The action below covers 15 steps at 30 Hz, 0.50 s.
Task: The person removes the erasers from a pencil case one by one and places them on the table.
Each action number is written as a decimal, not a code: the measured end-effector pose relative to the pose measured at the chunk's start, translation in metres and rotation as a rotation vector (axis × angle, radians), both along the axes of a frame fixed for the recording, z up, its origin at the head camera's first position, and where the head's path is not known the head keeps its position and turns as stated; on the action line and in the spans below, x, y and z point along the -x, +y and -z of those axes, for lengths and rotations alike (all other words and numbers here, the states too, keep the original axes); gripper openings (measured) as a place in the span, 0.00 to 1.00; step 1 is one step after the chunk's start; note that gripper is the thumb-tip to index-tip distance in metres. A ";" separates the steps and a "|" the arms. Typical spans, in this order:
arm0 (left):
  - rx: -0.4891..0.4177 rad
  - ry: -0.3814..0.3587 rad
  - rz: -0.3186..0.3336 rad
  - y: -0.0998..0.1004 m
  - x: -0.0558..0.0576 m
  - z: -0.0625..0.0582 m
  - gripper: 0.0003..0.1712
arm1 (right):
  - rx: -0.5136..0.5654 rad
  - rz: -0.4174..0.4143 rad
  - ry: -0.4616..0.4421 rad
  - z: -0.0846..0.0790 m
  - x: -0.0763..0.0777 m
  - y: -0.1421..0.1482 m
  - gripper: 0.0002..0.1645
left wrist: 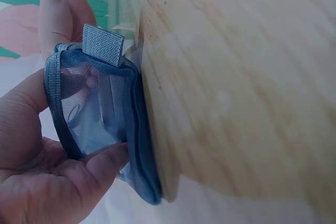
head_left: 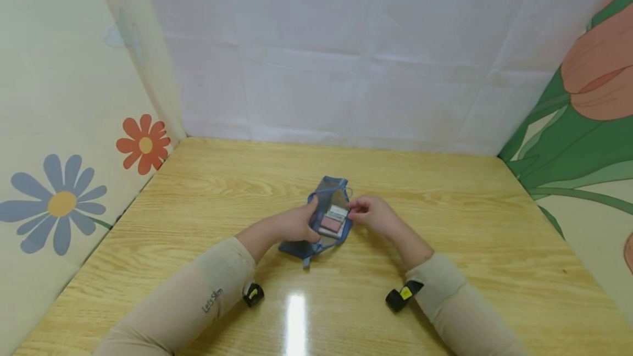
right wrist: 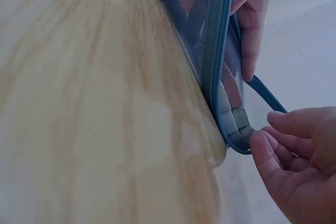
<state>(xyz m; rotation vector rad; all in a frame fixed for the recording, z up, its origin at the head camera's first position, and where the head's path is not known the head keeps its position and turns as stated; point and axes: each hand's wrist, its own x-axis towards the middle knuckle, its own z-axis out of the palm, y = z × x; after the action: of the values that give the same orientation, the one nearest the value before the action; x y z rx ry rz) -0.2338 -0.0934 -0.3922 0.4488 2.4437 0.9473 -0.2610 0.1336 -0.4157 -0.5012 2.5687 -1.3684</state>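
My left hand [head_left: 295, 224] has its grip clamped on the blue mesh pouch [head_left: 326, 198] on the bench [head_left: 445, 202], pink and white blocks [head_left: 332, 224] inside. My right hand [head_left: 373, 215] touches its right rim; whether that grip pinches, I can't tell.

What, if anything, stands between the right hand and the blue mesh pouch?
Nothing visible does. The right hand has its fingertips right at the edge of the blue mesh pouch; whether they pinch it, I cannot tell. The left hand holds the pouch from the opposite side, out of that path.
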 end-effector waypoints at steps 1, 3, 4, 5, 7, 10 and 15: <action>0.002 0.000 0.002 0.000 0.000 -0.001 0.61 | -0.009 0.007 0.002 0.001 0.000 0.000 0.15; 0.004 0.001 0.006 0.000 -0.001 -0.001 0.61 | -0.017 0.018 -0.001 0.002 0.001 -0.001 0.15; 0.008 0.004 0.009 0.000 -0.001 -0.002 0.61 | -0.023 0.019 0.004 0.002 0.001 -0.001 0.16; 0.005 0.006 0.011 0.000 -0.001 -0.002 0.61 | -0.028 0.020 0.009 0.002 0.001 -0.001 0.16; 0.010 0.013 0.016 0.000 -0.001 -0.002 0.61 | -0.029 0.023 0.011 0.003 0.001 -0.002 0.15; 0.010 0.019 0.020 0.000 -0.001 -0.002 0.61 | -0.041 0.028 0.014 0.004 0.001 -0.004 0.15; 0.006 0.013 0.016 0.000 -0.001 -0.002 0.61 | -0.049 0.045 0.007 0.007 0.002 -0.006 0.14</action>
<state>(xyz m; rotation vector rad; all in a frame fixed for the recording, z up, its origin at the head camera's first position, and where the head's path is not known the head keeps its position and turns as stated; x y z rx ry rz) -0.2332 -0.0935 -0.3902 0.4734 2.4504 0.9327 -0.2631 0.1273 -0.4223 -0.4441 2.6274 -1.3162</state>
